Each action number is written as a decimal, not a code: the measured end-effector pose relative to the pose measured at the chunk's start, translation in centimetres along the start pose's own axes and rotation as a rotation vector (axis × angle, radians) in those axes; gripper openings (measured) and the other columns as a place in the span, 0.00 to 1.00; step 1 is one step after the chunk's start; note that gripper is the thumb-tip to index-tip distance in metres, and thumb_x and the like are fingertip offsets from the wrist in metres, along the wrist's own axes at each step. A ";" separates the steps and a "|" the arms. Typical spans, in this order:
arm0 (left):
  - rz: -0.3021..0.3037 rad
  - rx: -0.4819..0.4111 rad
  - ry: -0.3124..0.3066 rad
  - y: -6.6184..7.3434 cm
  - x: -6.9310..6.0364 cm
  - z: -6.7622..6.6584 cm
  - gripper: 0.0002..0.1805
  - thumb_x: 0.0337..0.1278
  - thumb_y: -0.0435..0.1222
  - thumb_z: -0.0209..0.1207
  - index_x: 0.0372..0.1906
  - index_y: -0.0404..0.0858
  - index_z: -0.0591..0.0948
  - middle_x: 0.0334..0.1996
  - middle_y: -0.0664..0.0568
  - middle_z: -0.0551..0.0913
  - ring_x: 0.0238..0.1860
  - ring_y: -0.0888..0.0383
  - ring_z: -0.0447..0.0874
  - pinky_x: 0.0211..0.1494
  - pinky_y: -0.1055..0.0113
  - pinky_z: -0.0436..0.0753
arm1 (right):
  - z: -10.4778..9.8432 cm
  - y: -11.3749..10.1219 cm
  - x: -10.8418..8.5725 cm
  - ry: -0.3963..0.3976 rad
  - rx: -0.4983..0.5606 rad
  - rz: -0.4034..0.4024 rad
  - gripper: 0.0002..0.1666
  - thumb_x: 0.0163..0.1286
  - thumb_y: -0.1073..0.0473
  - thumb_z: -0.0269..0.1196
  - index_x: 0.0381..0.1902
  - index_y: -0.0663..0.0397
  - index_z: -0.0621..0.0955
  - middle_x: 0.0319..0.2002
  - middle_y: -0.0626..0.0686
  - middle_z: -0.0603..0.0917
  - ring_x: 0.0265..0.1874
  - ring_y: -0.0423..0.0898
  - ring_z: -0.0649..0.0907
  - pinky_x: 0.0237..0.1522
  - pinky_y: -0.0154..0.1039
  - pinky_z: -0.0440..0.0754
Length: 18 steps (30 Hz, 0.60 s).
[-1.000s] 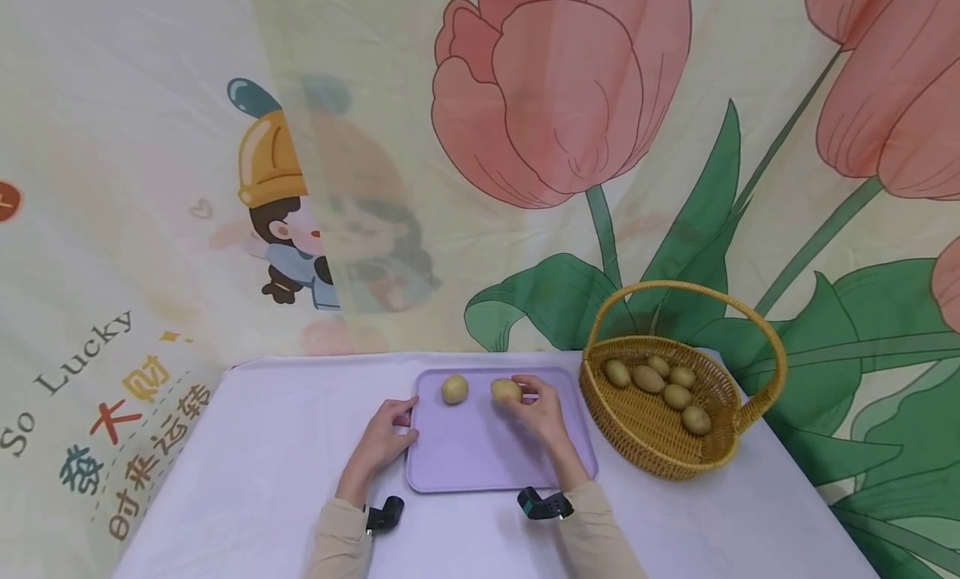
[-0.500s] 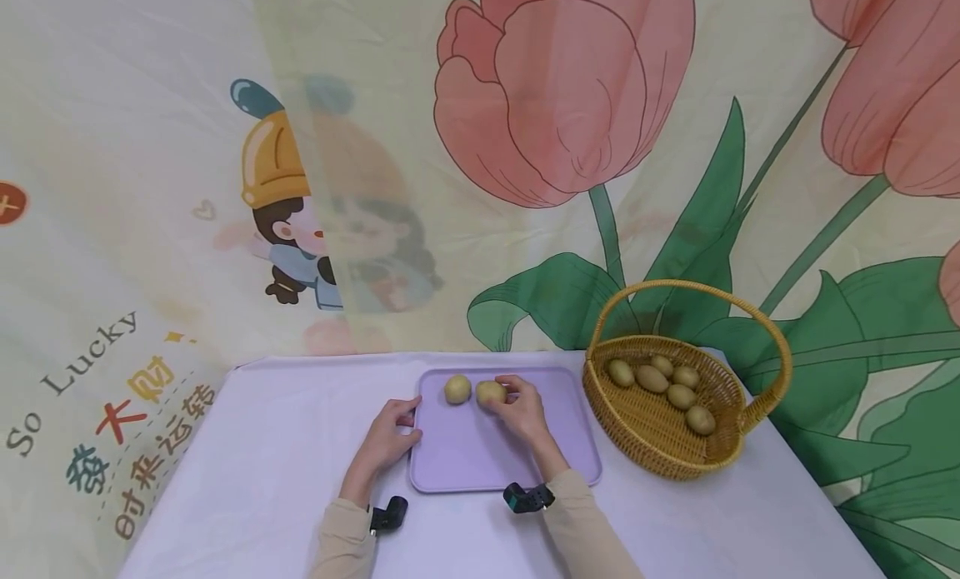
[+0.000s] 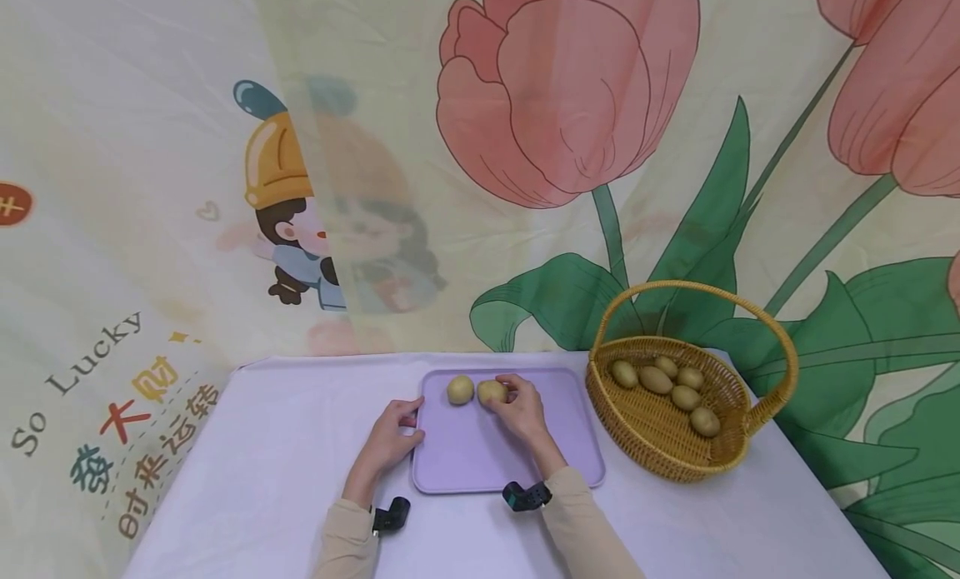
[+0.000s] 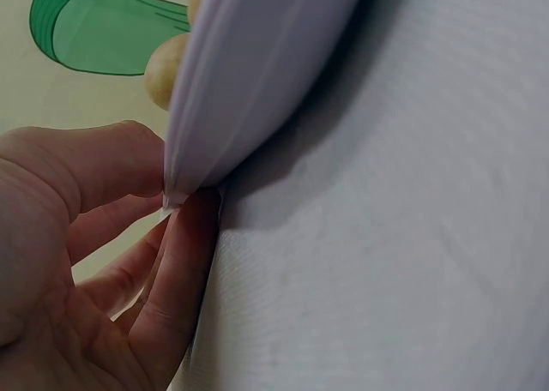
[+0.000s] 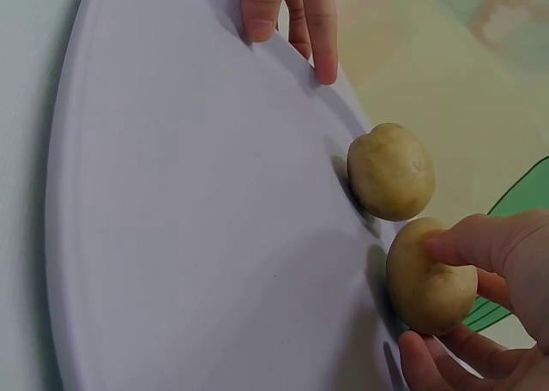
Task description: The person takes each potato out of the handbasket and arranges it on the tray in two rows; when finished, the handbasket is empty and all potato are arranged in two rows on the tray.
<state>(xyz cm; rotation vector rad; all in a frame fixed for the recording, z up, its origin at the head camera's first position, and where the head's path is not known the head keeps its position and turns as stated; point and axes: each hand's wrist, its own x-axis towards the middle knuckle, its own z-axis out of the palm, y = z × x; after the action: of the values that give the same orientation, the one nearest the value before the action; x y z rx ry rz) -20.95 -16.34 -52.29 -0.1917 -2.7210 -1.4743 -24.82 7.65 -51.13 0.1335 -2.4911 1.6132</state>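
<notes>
White-cloth-covered table (image 3: 285,446) extends left of the tray; left hand (image 3: 384,442) is at the tray's left edge, fingers and thumb gripping the rim. Pale purple rectangular tray (image 3: 480,466) looks like light, stiff, slick plastic, probably slides easily; hold by the raised rim. Round yellow-brown potato (image 3: 460,390) sits on the tray, far side, left of middle, nothing holding it. Just right of it, oval yellow-brown potato (image 3: 491,392), also over the tray's far side, grasped between thumb and fingers of right hand (image 3: 523,414); can't tell whether it bears on the tray. Potatoes look firm, modest weight, not fragile, likely to roll; best pinched across the widest sides. Right of the tray: golden-brown woven wicker basket (image 3: 633,440), tall arched handle, six brown oval potatoes (image 3: 656,380) inside.
</notes>
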 end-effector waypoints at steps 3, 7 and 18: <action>-0.005 0.004 -0.002 0.0 0.0 0.0 0.32 0.47 0.22 0.64 0.63 0.29 0.76 0.51 0.41 0.76 0.46 0.48 0.80 0.49 0.56 0.78 | 0.1 0.1 0.1 0.007 -0.011 -0.010 0.24 0.50 0.70 0.71 0.48 0.71 0.82 0.40 0.67 0.83 0.31 0.53 0.85 0.32 0.37 0.80; 0.002 0.010 -0.004 0.0 0.0 0.0 0.32 0.47 0.23 0.64 0.63 0.29 0.76 0.50 0.41 0.76 0.46 0.48 0.80 0.50 0.55 0.78 | 0.3 0.3 0.1 0.014 -0.038 -0.021 0.24 0.50 0.69 0.72 0.48 0.70 0.82 0.41 0.66 0.84 0.31 0.53 0.85 0.32 0.37 0.80; 0.008 0.011 -0.006 0.1 0.0 -0.1 0.32 0.47 0.23 0.64 0.63 0.28 0.75 0.50 0.41 0.75 0.46 0.48 0.79 0.51 0.54 0.78 | 0.0 -0.6 0.1 -0.005 -0.009 0.058 0.26 0.51 0.68 0.72 0.50 0.70 0.81 0.41 0.65 0.83 0.37 0.56 0.86 0.39 0.43 0.82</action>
<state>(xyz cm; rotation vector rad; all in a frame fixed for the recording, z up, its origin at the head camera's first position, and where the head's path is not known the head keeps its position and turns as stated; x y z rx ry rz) -20.92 -16.37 -52.19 -0.2069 -2.7294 -1.4585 -24.79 7.38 -50.62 0.0641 -2.5280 1.6249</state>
